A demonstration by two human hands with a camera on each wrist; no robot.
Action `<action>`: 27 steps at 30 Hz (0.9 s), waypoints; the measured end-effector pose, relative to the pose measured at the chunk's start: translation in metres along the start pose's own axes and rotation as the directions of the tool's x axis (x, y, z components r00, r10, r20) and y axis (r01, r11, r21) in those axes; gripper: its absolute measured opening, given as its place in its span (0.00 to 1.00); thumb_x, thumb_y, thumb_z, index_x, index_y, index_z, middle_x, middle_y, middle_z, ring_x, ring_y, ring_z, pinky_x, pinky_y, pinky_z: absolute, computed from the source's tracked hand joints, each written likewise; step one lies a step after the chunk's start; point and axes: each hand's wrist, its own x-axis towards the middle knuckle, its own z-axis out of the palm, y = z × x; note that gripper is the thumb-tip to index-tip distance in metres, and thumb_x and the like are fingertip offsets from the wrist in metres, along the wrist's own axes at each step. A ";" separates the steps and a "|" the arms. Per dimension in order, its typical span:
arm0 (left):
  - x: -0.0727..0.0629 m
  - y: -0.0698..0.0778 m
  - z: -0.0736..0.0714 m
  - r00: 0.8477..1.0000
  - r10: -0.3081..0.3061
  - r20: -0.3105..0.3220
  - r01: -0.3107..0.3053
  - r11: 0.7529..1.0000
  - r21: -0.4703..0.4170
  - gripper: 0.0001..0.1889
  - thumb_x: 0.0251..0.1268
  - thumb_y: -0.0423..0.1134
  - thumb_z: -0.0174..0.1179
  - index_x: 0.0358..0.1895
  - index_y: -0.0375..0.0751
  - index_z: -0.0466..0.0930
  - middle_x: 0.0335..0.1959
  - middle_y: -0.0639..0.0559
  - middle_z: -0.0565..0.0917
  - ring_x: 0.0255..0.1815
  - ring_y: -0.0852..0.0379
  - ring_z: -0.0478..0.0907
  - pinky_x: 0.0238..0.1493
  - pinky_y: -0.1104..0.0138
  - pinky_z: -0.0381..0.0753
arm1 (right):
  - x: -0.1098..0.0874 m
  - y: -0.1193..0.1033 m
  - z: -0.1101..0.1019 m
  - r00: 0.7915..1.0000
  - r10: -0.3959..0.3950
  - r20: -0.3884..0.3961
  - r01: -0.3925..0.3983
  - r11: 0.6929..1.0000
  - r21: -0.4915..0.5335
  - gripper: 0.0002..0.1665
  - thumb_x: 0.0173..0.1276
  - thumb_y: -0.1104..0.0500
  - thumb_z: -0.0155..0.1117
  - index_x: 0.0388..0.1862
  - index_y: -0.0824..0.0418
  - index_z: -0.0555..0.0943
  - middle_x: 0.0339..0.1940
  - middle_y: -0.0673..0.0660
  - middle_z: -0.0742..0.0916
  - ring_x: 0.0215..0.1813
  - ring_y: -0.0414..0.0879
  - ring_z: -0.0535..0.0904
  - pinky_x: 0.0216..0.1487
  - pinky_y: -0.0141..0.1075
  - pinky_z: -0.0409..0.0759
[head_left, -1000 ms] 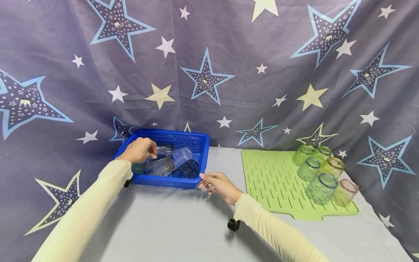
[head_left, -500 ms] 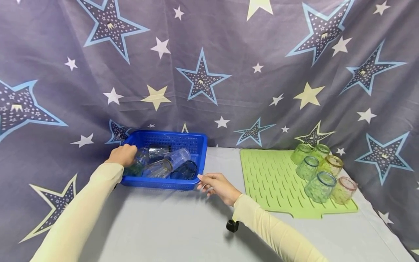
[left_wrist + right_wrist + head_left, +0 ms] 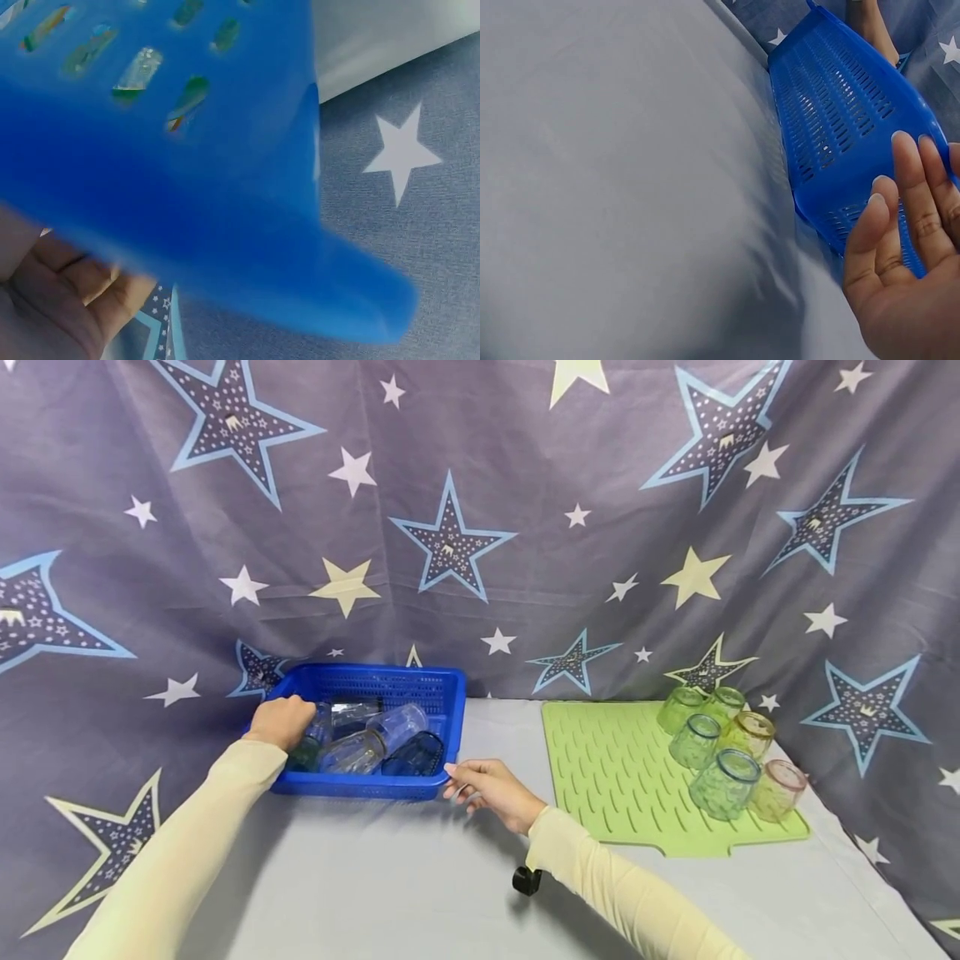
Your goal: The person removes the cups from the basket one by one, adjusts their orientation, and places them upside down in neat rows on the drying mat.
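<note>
A blue plastic basket (image 3: 360, 787) with slotted walls stands at the back left of the table, holding several drinking glasses. Among these are a clear glass (image 3: 354, 753) lying on its side, a dark blue glass (image 3: 417, 754) and a green one (image 3: 303, 753) close to the left wall. My left hand (image 3: 281, 723) grips the basket's left rim; the left wrist view shows its fingers (image 3: 120, 300) curled beneath the rim. At the front right corner, my right hand (image 3: 493, 790) pinches the rim, its lower fingers (image 3: 870, 225) loosely bent along the outer wall.
A green drying mat (image 3: 600, 768) lies to the right, with several tinted glasses (image 3: 724, 785) upside down or upright along its right side. A star-patterned curtain (image 3: 480, 635) hangs right behind the table. A black wrist camera (image 3: 527, 881) sits below the right cuff.
My left hand has moved left from above the glasses to the basket's left rim and taken hold of it. The right hand stays at the front right corner. The head view has shifted slightly.
</note>
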 end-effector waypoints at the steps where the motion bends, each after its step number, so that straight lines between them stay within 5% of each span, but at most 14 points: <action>1: -0.001 0.000 0.001 1.000 -0.004 -0.009 0.004 1.000 -0.001 0.11 0.59 0.19 0.57 0.25 0.36 0.83 0.26 0.34 0.84 0.27 0.33 0.83 0.26 0.40 0.81 | -0.001 0.000 0.001 1.000 0.004 0.001 -0.004 1.000 0.001 0.23 0.75 0.45 0.66 0.48 0.65 0.85 0.41 0.61 0.90 0.40 0.52 0.80 0.37 0.37 0.79; 10: -0.003 -0.002 0.004 0.987 -0.082 -0.139 0.078 0.996 -0.033 0.10 0.61 0.21 0.57 0.23 0.33 0.83 0.25 0.29 0.83 0.24 0.30 0.82 0.21 0.39 0.79 | -0.002 -0.001 0.003 1.000 0.007 0.008 -0.007 1.000 -0.003 0.24 0.76 0.46 0.65 0.50 0.67 0.84 0.42 0.61 0.89 0.41 0.53 0.80 0.37 0.37 0.79; 18: -0.009 -0.008 -0.008 0.940 -0.132 -0.316 0.111 0.990 -0.083 0.12 0.62 0.22 0.54 0.20 0.31 0.77 0.24 0.24 0.81 0.22 0.26 0.79 0.20 0.37 0.77 | -0.002 -0.002 0.002 1.000 0.006 0.008 -0.006 1.000 -0.004 0.25 0.75 0.45 0.65 0.50 0.67 0.84 0.39 0.56 0.90 0.41 0.51 0.80 0.36 0.36 0.79; 27: -0.022 -0.012 -0.016 0.887 -0.211 -0.410 0.139 0.970 -0.197 0.13 0.67 0.27 0.52 0.22 0.33 0.76 0.24 0.25 0.81 0.22 0.23 0.77 0.23 0.34 0.74 | -0.002 -0.003 0.003 1.000 0.001 0.011 0.000 1.000 -0.017 0.25 0.77 0.46 0.63 0.51 0.70 0.83 0.40 0.57 0.90 0.41 0.51 0.81 0.37 0.37 0.80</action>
